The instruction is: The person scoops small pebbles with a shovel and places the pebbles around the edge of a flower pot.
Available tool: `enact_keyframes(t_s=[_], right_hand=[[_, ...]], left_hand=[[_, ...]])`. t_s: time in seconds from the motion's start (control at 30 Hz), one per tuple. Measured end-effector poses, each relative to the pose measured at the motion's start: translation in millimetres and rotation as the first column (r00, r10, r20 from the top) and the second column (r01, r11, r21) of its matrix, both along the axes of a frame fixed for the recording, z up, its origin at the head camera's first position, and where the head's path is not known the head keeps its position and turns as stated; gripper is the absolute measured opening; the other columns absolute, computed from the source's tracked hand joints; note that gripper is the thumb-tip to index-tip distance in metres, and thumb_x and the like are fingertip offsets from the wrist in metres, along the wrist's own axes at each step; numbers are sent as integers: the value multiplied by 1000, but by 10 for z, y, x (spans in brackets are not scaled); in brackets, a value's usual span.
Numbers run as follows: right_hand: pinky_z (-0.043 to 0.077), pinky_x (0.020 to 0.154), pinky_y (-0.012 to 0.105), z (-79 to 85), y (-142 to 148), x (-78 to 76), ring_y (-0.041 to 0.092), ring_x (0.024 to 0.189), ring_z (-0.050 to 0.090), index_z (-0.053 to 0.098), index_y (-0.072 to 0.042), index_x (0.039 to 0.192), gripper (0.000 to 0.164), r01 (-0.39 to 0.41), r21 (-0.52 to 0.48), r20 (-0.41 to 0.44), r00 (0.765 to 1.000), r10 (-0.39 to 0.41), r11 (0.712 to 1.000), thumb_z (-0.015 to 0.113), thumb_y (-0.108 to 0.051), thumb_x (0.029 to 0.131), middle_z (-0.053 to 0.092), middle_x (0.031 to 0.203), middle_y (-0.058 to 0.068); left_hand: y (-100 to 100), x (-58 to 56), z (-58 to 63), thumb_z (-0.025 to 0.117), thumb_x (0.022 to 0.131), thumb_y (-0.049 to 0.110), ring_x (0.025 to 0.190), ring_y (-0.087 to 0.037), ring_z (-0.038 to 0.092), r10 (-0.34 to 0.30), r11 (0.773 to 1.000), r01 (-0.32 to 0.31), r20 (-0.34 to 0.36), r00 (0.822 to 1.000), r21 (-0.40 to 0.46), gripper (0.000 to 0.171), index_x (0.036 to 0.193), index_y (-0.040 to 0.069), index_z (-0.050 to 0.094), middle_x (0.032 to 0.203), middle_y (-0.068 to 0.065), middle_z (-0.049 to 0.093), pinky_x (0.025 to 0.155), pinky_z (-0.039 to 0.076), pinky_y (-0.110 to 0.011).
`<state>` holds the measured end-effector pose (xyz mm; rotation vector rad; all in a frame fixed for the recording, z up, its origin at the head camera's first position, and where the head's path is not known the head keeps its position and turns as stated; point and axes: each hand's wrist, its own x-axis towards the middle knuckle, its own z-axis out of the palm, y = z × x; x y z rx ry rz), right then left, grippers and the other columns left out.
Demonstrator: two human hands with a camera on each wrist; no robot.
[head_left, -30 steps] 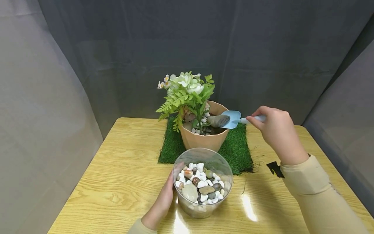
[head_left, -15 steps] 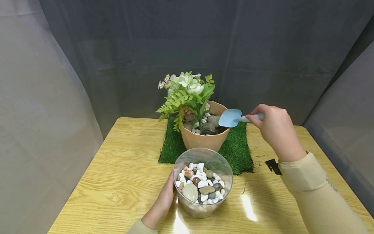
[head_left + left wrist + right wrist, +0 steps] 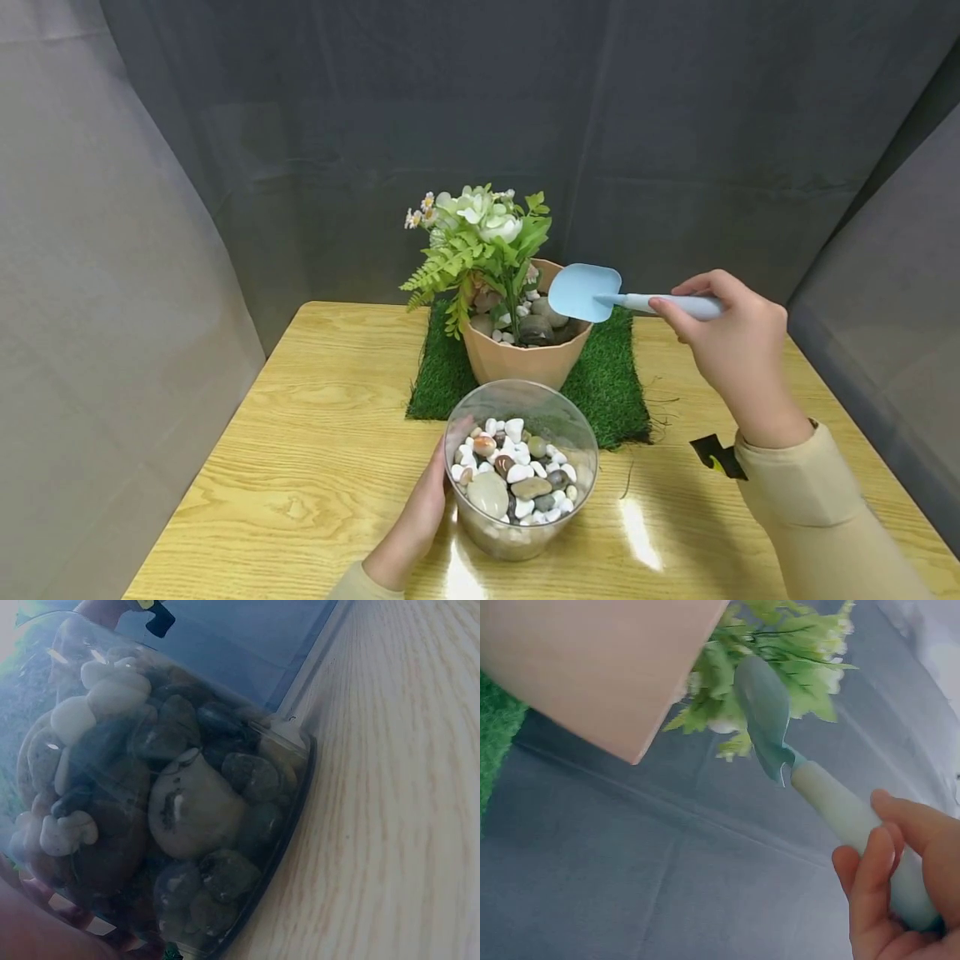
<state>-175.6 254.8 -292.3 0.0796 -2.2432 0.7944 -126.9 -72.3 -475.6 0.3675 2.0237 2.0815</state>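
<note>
My right hand (image 3: 742,346) grips the pale blue handle of a small garden trowel (image 3: 587,292). Its bare blade is raised over the right rim of a peach flowerpot (image 3: 517,364). Stones and a bunch of greenery with white flowers (image 3: 480,221) fill the pot. In the right wrist view the trowel (image 3: 763,709) overlaps the leaves, fingers curled about its handle. My left hand (image 3: 423,500) holds the left side of a clear plastic container (image 3: 517,542), partly full of white and coloured pebbles (image 3: 521,471). Through its wall larger dark stones (image 3: 112,847) show in the left wrist view.
The pot stands on a square of artificial grass (image 3: 611,404) on a wooden table (image 3: 300,450). Loose dark strands lie off the mat's right edge. A dark grey curtain (image 3: 360,167) hangs behind, with pale cloth (image 3: 90,292) at the left side.
A large grey stone has slid off the trowel into the pot. My right hand has drawn back to the right, and the emptied blade has lifted. My left hand has stayed put.
</note>
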Motion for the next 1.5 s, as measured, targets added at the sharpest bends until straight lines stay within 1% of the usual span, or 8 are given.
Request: enact_keyframes(t_s=[0.17, 0.5, 0.6, 0.8, 0.93, 1.13, 1.33, 1.5], right_hand=[[35, 48, 14, 100, -4, 248, -9, 52, 50, 74, -10, 88, 20, -7, -85, 34, 999, 10, 996, 91, -17, 80, 55, 59, -33], [32, 46, 14, 139, -53, 651, -6, 49, 40, 67, -14, 73, 25, -179, 96, -84, 979, 188, 979, 87, 2, 74, 59, 58, -16], [32, 47, 14, 106, -72, 701, -7, 52, 41, 67, -17, 71, 22, -248, 180, -122, 955, 272, 952, 86, -10, 81, 65, 63, -4], [37, 49, 12, 79, -147, 730, -8, 54, 45, 66, -22, 72, 40, -384, 278, -105, 899, 425, 881, 62, -53, 99, 69, 67, -6], [36, 48, 10, 56, -196, 723, -9, 54, 41, 64, -25, 75, 38, -464, 319, -46, 863, 503, 826, 58, -52, 101, 62, 66, -17], [38, 49, 8, -20, -284, 685, -11, 57, 44, 64, -28, 78, 22, -573, 302, 57, 809, 585, 762, 75, -32, 96, 61, 70, -20], [40, 50, 8, -129, -397, 619, -9, 59, 49, 64, -26, 79, 31, -630, 293, 69, 764, 641, 719, 60, -45, 102, 65, 71, -17], [42, 51, 8, -197, -469, 570, -7, 60, 50, 62, -23, 77, 39, -622, 344, 43, 759, 650, 703, 51, -48, 105, 60, 73, -14]], left_hand=[[-3, 5, 0, 6, 113, 46, 160, -37, 8, 5, 1000, -5, 0, 1000, -1, 67, 163, 7, 27, 172, -12, 22, 128, -2, -61], [-1, 2, 1, 6, 113, 47, 160, -37, 9, 3, 1000, -3, -8, 1000, -1, 68, 163, 7, 27, 171, -13, 23, 128, 0, -62], [4, -3, 5, 6, 113, 46, 160, -37, 10, 9, 1000, -9, -11, 1000, 0, 67, 163, 7, 27, 171, -13, 24, 128, 0, -61], [4, -5, 11, 6, 113, 42, 160, -37, 12, 19, 1000, -19, -10, 1000, -3, 65, 163, 7, 28, 170, -14, 26, 128, 1, -60], [2, -8, 5, 6, 113, 44, 160, -37, 13, 18, 1000, -18, -5, 1000, 1, 66, 163, 7, 28, 170, -14, 26, 129, 1, -59], [4, -12, -7, 6, 113, 45, 160, -36, 12, 14, 1000, -14, -7, 1000, 8, 67, 163, 6, 27, 170, -14, 26, 129, 2, -58], [9, -17, -10, 6, 113, 46, 160, -36, 12, 16, 1000, -16, -2, 1000, 12, 68, 162, 6, 28, 170, -14, 26, 129, 2, -58], [7, -8, -13, 6, 113, 47, 160, -35, 11, 18, 1000, -18, -1, 1000, 1, 68, 162, 6, 29, 170, -12, 26, 129, 1, -59]])
